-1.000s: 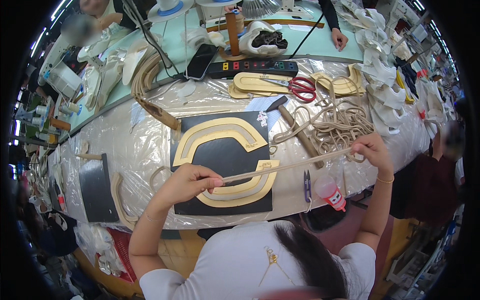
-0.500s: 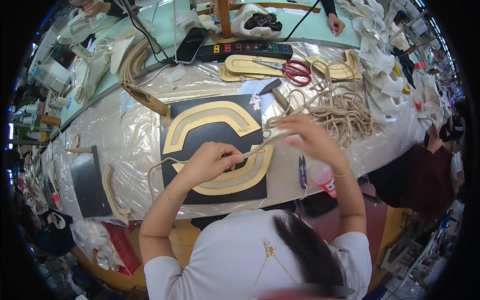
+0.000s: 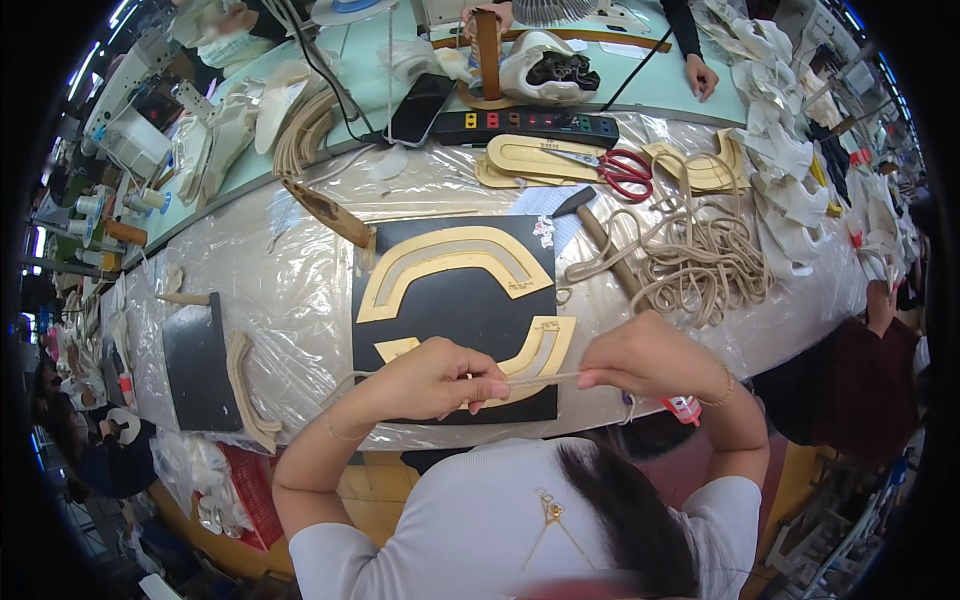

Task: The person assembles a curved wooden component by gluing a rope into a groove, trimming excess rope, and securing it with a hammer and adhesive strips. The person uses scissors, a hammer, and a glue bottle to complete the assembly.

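Note:
Between my hands a short stretch of beige cord (image 3: 541,381) runs nearly level, pulled straight. My left hand (image 3: 440,380) pinches it between thumb and fingers, and a tail of it trails off to the left behind my wrist. My right hand (image 3: 655,358) grips the cord's other side with bent fingers. Both hands are over the near edge of a black board (image 3: 455,305). A curved yellow template (image 3: 455,262) with a grey inner band lies on its far half. A second yellow template (image 3: 550,345) on the near half is partly covered by my left hand.
A heap of beige cord (image 3: 710,262) lies right of the board beside a hammer (image 3: 610,245). Red-handled scissors (image 3: 625,175) rest on more templates behind. A power strip (image 3: 525,125) and phone (image 3: 420,108) sit farther back. A wooden post (image 3: 335,215) rises left; a red-and-white bottle (image 3: 683,408) shows below my right wrist.
Both hands have come nearer my body with the cord. My right hand, blurred above the cord before, has dropped and now grips it. The whole view has shifted slightly.

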{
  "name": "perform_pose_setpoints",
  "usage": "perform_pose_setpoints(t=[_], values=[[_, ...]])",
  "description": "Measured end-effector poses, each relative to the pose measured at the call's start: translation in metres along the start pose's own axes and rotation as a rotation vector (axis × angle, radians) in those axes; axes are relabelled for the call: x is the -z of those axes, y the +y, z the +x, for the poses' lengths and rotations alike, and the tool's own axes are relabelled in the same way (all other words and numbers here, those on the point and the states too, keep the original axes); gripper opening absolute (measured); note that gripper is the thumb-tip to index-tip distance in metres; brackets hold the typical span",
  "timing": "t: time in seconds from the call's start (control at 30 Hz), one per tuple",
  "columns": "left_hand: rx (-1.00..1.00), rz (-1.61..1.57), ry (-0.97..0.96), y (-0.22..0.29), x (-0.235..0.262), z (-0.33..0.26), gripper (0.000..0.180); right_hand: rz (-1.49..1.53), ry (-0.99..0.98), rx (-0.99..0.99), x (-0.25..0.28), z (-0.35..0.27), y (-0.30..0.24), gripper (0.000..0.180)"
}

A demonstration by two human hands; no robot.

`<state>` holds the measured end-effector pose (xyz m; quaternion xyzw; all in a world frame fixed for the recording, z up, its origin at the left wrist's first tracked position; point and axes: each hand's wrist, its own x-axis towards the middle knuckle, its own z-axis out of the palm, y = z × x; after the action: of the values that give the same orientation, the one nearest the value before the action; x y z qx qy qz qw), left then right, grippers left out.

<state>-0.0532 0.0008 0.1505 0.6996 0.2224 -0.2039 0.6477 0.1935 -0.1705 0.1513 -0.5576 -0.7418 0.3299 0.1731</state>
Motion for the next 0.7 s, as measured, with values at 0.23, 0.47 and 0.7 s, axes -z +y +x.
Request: perform_pose_setpoints(t=[0.23,0.47,0.7], values=[[0.059,-0.074,-0.025,0.014,0.006,-0.019,0.023,-0.058,0.052,0.004,0.034,-0.033,-0.003,0.028],[0.079,-0.089,0.015,0.024,0.014,-0.035,0.026,0.009,0.078,-0.008,0.065,-0.056,0.008,0.026],[0.1,-0.118,0.063,0.025,0.025,-0.044,0.023,0.144,0.073,-0.165,0.087,-0.079,0.034,0.025]])
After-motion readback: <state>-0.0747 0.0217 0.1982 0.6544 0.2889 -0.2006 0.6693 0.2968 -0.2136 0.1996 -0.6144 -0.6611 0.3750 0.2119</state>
